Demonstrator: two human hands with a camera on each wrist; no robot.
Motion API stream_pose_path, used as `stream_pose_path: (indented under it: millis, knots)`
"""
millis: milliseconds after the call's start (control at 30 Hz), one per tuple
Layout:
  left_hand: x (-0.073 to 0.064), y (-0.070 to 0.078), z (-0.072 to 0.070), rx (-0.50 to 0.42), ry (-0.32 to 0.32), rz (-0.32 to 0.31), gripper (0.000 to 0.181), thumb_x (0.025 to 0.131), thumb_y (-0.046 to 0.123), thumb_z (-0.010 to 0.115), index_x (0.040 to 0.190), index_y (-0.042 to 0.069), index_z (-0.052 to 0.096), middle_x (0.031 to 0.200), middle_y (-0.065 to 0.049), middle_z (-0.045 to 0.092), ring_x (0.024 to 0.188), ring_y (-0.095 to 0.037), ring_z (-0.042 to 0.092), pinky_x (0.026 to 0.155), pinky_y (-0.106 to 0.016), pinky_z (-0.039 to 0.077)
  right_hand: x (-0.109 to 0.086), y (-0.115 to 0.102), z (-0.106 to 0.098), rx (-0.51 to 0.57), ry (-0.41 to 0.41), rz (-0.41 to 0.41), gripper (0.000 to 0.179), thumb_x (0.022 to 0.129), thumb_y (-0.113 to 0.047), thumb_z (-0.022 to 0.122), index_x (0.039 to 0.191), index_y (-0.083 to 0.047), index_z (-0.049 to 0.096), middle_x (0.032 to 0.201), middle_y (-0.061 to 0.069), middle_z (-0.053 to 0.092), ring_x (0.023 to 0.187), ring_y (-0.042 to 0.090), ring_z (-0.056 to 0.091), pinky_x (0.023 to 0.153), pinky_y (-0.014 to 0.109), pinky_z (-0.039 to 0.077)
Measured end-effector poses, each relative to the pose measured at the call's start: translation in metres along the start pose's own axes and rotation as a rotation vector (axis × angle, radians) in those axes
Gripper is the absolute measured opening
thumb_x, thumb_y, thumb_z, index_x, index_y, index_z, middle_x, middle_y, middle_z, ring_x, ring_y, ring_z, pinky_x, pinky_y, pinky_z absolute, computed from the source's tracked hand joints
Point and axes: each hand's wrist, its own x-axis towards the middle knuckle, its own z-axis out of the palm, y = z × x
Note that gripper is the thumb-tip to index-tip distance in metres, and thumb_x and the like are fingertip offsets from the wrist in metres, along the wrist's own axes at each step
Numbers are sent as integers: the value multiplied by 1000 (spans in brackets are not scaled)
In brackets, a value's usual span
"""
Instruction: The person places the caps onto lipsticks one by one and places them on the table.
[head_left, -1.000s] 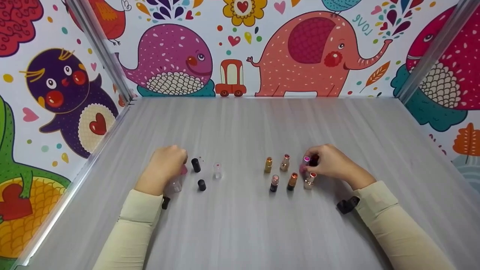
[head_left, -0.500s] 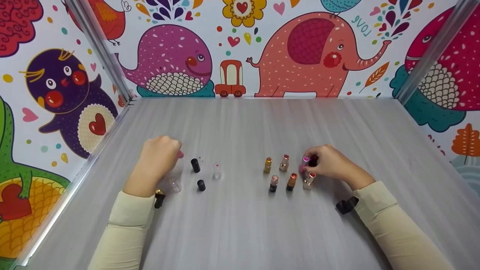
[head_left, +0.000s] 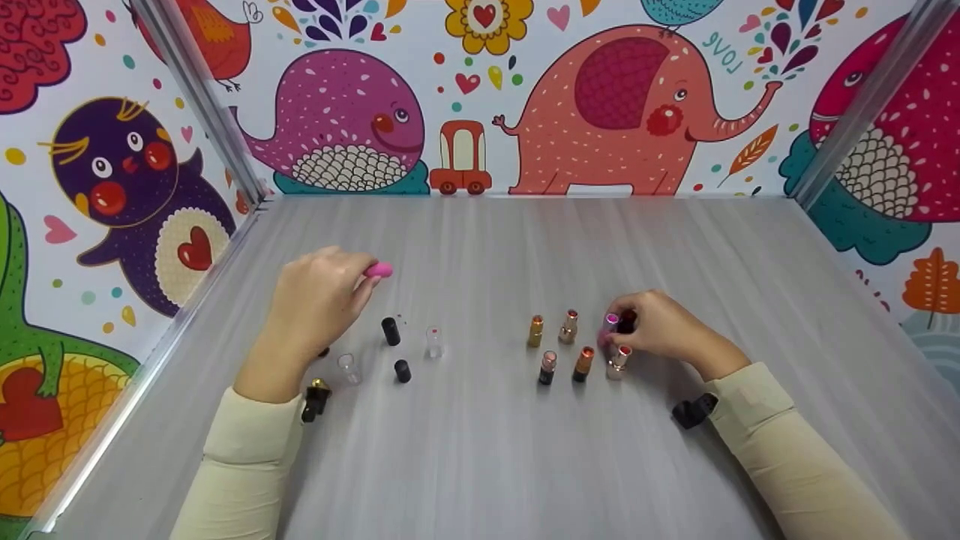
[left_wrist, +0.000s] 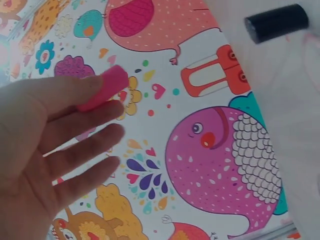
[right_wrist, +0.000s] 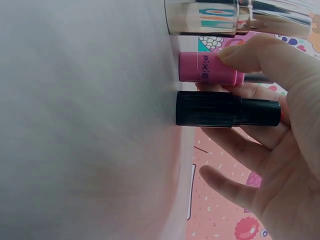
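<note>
My left hand (head_left: 319, 300) is raised above the left part of the table. Its thumb and index finger pinch a pink lipstick cap (left_wrist: 112, 85), while the other fingers extend loosely in the left wrist view. On the right, my right hand (head_left: 664, 326) grips an uncapped pink lipstick (right_wrist: 210, 67) that stands upright on the table, thumb on one side and index finger behind. Right beside it, within the curve of the same hand, stands a black lipstick tube (right_wrist: 215, 108). A clear-based lipstick (head_left: 619, 362) stands just in front of these fingers.
Left of the right hand stand several uncapped lipsticks, among them a gold one (head_left: 535, 331) and an orange-tipped one (head_left: 583, 364). Near the left hand are two black caps, one upper (head_left: 391, 331) and one lower (head_left: 403, 370), plus clear caps (head_left: 435, 342). Patterned walls enclose the table.
My left hand has lifted away from the caps, up and toward the back, bringing the pink cap into plain view. The right hand keeps its place at the pink lipstick.
</note>
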Motion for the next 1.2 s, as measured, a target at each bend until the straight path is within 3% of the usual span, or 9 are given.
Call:
stream_pose_path:
  millis: [133,267,433,767,967,1200]
  knots:
    - [4,8,-6,-14,61,29,22,98,26,80,102,4,82,89,-11,80,73,-31,71,60,-47,61,0,0,0,-6,2,-11,16,85,-10,89,91,-8,74,81,-3,68,73,10,58,66,27,49]
    - [5,12,-7,-54,78,53,21,99,23,79,112,7,83,95,-10,81,83,-30,76,69,-45,64,0,1,2,-3,4,-20,17,85,-10,90,92,-8,74,82,-2,69,74,11,58,66,27,49]
    - [3,19,-10,-131,114,57,22,98,19,81,113,5,82,92,-10,78,80,-27,74,67,-39,63,0,0,2,-7,-4,-43,17,85,-9,89,92,-8,74,83,-2,69,75,12,58,67,28,49]
    - [11,58,-29,-305,233,155,28,91,15,86,116,2,80,95,-10,79,83,-23,75,72,-37,64,-2,-2,-4,-19,-3,-56,16,86,-11,89,92,-9,75,84,-2,70,75,11,59,67,28,49]
    - [26,64,-34,-429,163,123,27,95,19,83,119,5,80,97,-6,79,81,-16,71,72,-33,62,-3,0,-5,-17,-2,-40,18,85,-10,91,94,-8,76,85,-1,72,75,12,59,67,28,50]
    - [31,52,-20,-660,55,52,25,97,12,80,121,5,80,103,-2,80,82,-12,69,71,-28,61,0,-1,-6,-14,-15,-31,18,85,-10,90,96,-9,75,87,-2,72,79,13,62,70,29,53]
